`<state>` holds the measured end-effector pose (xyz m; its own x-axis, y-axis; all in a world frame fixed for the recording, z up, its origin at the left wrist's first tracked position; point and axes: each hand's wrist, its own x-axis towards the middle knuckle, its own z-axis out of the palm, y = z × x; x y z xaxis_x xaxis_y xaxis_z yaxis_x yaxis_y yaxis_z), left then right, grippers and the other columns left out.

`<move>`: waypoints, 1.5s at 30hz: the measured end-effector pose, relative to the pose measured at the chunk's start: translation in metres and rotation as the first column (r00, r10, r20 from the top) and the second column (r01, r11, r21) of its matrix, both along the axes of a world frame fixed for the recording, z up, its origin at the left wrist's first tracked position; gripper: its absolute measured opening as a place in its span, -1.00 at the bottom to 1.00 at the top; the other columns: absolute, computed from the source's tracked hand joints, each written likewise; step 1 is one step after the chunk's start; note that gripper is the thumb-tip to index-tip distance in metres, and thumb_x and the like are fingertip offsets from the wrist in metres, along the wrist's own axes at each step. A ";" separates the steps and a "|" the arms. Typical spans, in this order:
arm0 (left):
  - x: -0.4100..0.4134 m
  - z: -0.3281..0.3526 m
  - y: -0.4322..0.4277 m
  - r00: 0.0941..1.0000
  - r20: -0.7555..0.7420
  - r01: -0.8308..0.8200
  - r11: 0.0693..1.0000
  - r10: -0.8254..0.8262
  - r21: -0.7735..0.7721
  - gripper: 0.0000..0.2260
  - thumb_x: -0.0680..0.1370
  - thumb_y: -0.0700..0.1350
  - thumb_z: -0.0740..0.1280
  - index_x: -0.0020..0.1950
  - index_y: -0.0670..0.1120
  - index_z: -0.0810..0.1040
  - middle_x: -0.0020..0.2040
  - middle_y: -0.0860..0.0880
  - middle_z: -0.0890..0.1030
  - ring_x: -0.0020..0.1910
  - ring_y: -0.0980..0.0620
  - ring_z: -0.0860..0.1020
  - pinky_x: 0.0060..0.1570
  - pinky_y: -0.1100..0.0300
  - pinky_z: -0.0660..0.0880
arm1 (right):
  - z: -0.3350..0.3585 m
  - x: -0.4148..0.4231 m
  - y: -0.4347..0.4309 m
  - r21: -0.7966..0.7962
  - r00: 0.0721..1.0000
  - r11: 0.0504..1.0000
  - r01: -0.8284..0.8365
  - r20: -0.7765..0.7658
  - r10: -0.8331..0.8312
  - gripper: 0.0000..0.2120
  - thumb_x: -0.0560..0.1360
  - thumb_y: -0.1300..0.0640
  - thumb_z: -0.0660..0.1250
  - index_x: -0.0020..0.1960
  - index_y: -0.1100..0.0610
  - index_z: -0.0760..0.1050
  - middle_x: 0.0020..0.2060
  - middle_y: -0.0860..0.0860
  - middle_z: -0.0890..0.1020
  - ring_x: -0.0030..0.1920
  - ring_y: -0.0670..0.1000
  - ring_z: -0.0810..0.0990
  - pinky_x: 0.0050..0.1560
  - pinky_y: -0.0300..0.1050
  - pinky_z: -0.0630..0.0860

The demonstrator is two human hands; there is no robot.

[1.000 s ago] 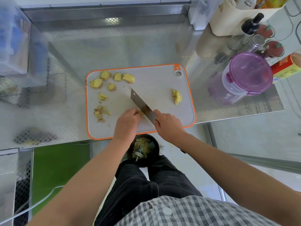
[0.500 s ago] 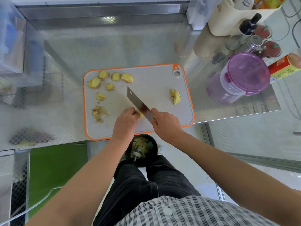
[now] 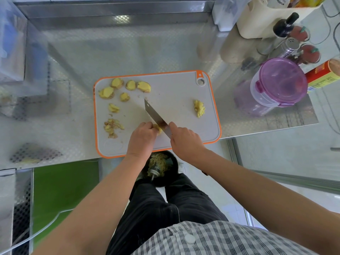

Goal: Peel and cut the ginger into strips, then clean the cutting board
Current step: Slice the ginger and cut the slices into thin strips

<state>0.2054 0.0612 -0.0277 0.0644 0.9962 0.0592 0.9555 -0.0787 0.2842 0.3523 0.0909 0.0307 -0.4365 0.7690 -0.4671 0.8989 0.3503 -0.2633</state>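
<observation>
An orange-rimmed grey cutting board (image 3: 174, 85) lies on the steel counter. My right hand (image 3: 185, 139) grips a cleaver (image 3: 155, 115) whose blade points up and left across the board. My left hand (image 3: 142, 138) curls its fingers over a small ginger piece (image 3: 157, 128) right against the blade. Several peeled ginger slices (image 3: 128, 86) lie along the board's top left. A heap of peel scraps (image 3: 112, 126) sits at the left. A small pile of ginger strips (image 3: 199, 108) lies at the right.
A purple-lidded container (image 3: 279, 83), a shaker (image 3: 291, 46), a dark bottle (image 3: 285, 24) and a red can (image 3: 323, 75) stand at the right. A black bin (image 3: 161, 168) with scraps sits on the floor below the counter edge. Clear boxes (image 3: 12, 45) stand at the left.
Both hands and the cleaver stay at the same spot on the board; the blade shifts only slightly against the ginger piece. The camera view moved a little.
</observation>
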 end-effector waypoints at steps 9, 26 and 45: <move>-0.003 -0.002 0.001 0.998 0.068 0.008 0.999 -0.006 -0.033 -0.74 0.13 -0.45 0.55 -0.42 -0.20 0.53 -0.45 -0.11 0.42 -0.44 -0.12 0.43 -0.56 0.19 0.33 | -0.015 -0.004 -0.006 0.003 0.996 0.998 0.064 -0.058 -0.063 -0.88 0.61 0.22 0.07 0.14 0.15 0.23 -0.20 0.04 0.45 -0.29 0.15 0.44 -0.29 -0.02 0.34; -0.003 -0.002 0.000 0.997 0.080 -0.005 1.000 0.008 -0.028 -0.71 0.09 -0.47 0.55 -0.38 -0.19 0.55 -0.46 -0.09 0.42 -0.45 -0.11 0.43 -0.56 0.22 0.32 | -0.005 -0.008 -0.001 -0.013 0.997 0.999 0.047 -0.061 -0.047 -0.88 0.57 0.29 0.06 0.05 0.11 0.18 -0.28 0.03 0.42 -0.34 0.10 0.40 -0.36 -0.08 0.25; -0.004 -0.002 -0.001 0.997 0.078 -0.007 0.999 0.010 -0.037 -0.75 0.14 -0.45 0.55 -0.38 -0.20 0.57 -0.44 -0.10 0.45 -0.44 -0.12 0.44 -0.56 0.19 0.36 | 0.000 -0.002 0.000 0.013 0.996 1.000 0.015 -0.092 -0.013 -0.86 0.61 0.21 0.06 0.16 0.14 0.23 -0.22 0.04 0.47 -0.26 0.15 0.46 -0.28 -0.04 0.32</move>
